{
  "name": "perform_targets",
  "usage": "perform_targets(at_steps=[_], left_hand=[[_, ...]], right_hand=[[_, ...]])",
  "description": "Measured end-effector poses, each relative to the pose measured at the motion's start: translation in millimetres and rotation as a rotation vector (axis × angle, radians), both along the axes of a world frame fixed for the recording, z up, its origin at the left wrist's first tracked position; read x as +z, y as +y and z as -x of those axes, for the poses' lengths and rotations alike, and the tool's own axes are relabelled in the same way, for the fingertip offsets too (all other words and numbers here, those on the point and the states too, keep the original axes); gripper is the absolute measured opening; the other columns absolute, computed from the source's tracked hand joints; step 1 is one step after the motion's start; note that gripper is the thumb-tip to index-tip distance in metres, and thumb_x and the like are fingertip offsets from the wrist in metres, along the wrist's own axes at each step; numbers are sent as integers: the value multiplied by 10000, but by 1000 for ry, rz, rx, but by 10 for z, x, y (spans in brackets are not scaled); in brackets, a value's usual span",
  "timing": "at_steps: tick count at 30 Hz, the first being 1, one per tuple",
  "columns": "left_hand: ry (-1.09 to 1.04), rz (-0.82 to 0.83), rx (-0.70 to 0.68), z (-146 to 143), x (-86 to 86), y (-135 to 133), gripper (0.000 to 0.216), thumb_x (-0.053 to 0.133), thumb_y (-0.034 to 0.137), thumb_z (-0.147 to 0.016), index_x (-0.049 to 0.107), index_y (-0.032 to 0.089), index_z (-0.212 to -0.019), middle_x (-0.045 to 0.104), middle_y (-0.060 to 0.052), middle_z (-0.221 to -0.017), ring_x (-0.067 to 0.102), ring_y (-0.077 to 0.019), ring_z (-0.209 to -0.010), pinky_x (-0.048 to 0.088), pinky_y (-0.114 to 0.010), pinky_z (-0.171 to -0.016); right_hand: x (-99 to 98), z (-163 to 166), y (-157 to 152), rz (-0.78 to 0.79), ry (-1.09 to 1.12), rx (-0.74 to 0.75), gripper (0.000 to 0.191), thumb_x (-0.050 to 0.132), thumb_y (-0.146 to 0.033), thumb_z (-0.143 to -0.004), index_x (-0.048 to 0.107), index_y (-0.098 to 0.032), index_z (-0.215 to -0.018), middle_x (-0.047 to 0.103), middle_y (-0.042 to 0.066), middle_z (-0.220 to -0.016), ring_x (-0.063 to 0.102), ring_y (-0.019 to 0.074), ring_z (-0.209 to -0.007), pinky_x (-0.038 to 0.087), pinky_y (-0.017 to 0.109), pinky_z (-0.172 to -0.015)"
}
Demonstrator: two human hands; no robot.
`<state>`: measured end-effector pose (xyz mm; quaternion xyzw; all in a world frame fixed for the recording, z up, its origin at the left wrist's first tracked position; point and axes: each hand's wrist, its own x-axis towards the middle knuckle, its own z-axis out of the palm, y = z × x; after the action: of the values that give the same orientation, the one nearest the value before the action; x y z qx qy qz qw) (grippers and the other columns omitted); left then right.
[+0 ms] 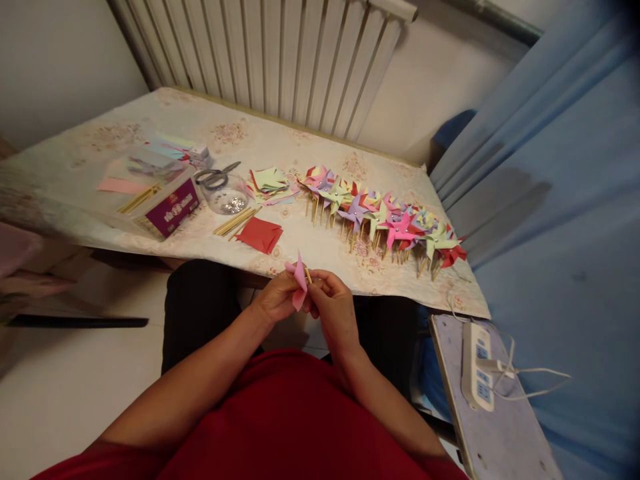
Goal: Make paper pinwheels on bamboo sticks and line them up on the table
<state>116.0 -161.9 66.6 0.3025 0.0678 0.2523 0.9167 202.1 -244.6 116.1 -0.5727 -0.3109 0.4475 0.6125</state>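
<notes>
Between my hands, just off the table's near edge, is a pink paper pinwheel (300, 283) seen edge-on. My left hand (277, 297) is closed on its paper from the left. Fingers of my right hand (332, 301) pinch a thin wooden stick (309, 276) right beside the pinwheel's back. Whether the stick is joined to the paper is hidden by my fingers. Nearest on the table are a stack of red paper squares (260, 235) and a bundle of wooden sticks (236, 223).
Finished pinwheels (401, 228) crowd the table's right side. Behind the sticks, scissors (218, 176) lie across a clear bowl of small metal fasteners (231, 202). Left of it stands a purple-labelled plastic box (173, 208); coloured papers (271, 180) lie behind. A power strip (478, 365) rests at right.
</notes>
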Motion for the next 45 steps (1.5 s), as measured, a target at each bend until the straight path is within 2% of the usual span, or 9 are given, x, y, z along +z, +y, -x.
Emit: perform_targets(at_steps=[7, 12, 16, 19, 22, 26, 30, 40, 45], left_hand=[[18, -7, 34, -1, -17, -2, 245, 770, 302, -721, 596, 137, -673, 580, 5, -493, 561, -132, -402, 483, -233, -424], [18, 47, 71, -15, -2, -7, 242, 795, 259, -691, 586, 139, -674, 564, 25, -506, 561, -117, -413, 465, -206, -420], [23, 147, 110, -23, 19, -3, 259, 827, 163, -634, 573, 144, -682, 623, 20, -608, 648, -122, -569, 535, -204, -570], [24, 186, 122, -23, -8, 13, 272, 830, 135, -618, 567, 142, -685, 644, 17, -652, 663, -120, -612, 551, -211, -631], [34, 168, 125, -25, -64, 28, 248, 818, 138, -629, 584, 141, -712, 646, 9, -659, 665, -128, -610, 549, -218, -622], [52, 133, 134, -38, -99, 27, 216, 804, 151, -646, 607, 141, -733, 656, -8, -672, 677, -146, -646, 545, -223, -626], [86, 125, 181, -54, -59, 20, 204, 814, 144, -627, 633, 129, -718, 676, -22, -680, 669, -139, -647, 536, -216, -642], [127, 160, 251, -54, 32, 6, 191, 800, 115, -607, 625, 123, -683, 658, -12, -639, 617, -102, -568, 506, -184, -579], [120, 178, 261, -61, 54, 3, 207, 795, 104, -606, 599, 134, -667, 634, 9, -606, 613, -96, -553, 514, -172, -571]], right_hand=[[-30, -9, 7, -5, -13, 2, 210, 631, -290, -766, 676, -206, -953, 582, -68, -509, 452, 82, -403, 314, 193, -416], [-29, -6, 13, -15, -37, -21, 204, 627, -269, -765, 679, -201, -950, 592, -64, -537, 455, 85, -409, 337, 200, -425], [-70, -11, 16, 4, -209, -73, 187, 628, -289, -783, 695, -218, -943, 588, -59, -583, 497, 102, -468, 384, 216, -469], [-137, -18, 16, -9, -366, -107, 183, 607, -276, -810, 692, -231, -966, 651, -29, -674, 578, 137, -577, 453, 243, -554], [-197, -26, 18, -24, -472, -119, 176, 588, -259, -831, 672, -237, -983, 703, -1, -770, 638, 167, -674, 495, 275, -633], [-236, -34, 22, -15, -567, -140, 146, 582, -262, -850, 651, -243, -977, 717, 10, -799, 662, 182, -708, 495, 285, -647], [-244, -29, 24, -32, -610, -170, 105, 577, -269, -870, 651, -243, -940, 720, 20, -820, 668, 188, -729, 483, 280, -648], [-186, 11, 18, -65, -714, -154, 178, 507, -280, -914, 672, -242, -969, 722, 32, -861, 654, 184, -749, 487, 303, -725], [-204, 27, 11, -109, -729, -139, 212, 491, -286, -931, 671, -254, -1039, 735, 54, -976, 677, 208, -870, 510, 343, -813]])
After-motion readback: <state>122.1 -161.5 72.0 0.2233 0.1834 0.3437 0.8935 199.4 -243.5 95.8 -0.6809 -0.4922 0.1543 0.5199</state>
